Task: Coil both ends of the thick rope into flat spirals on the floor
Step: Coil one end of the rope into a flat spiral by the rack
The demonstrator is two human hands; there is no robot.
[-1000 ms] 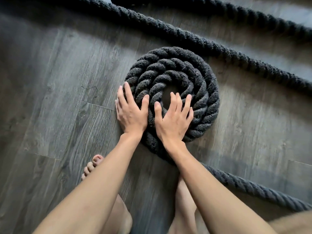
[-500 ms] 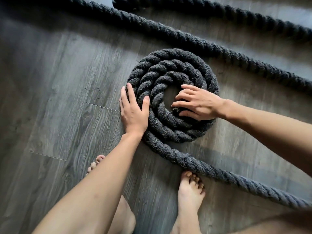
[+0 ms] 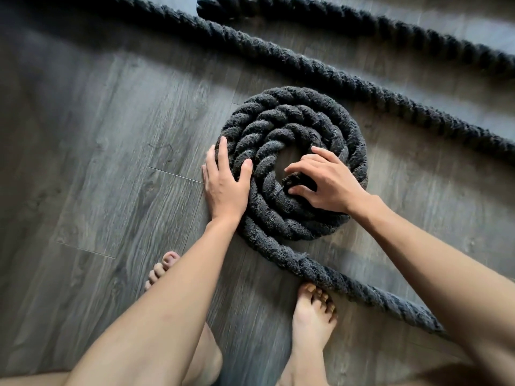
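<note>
A thick dark rope is wound into a flat spiral (image 3: 292, 112) of about three turns on the wooden floor, with a small gap at its centre. My left hand (image 3: 225, 188) lies flat against the spiral's left outer edge, fingers apart and thumb on the outer turn. My right hand (image 3: 326, 182) reaches in from the right, with curled fingers pinching the rope's inner end (image 3: 288, 182) at the centre. The rope's tail (image 3: 348, 282) leaves the spiral at the near side and runs off to the lower right.
Two straight runs of the same rope cross the floor behind the spiral, one close by (image 3: 362, 84) and one farther back (image 3: 362, 20), which ends at a blunt tip (image 3: 206, 6). My bare feet (image 3: 312, 316) (image 3: 161, 268) stand near the tail.
My right hand left the spiral's near edge, swung round to the right side and curled its fingers onto the inner end. My left hand stayed at the left edge.
</note>
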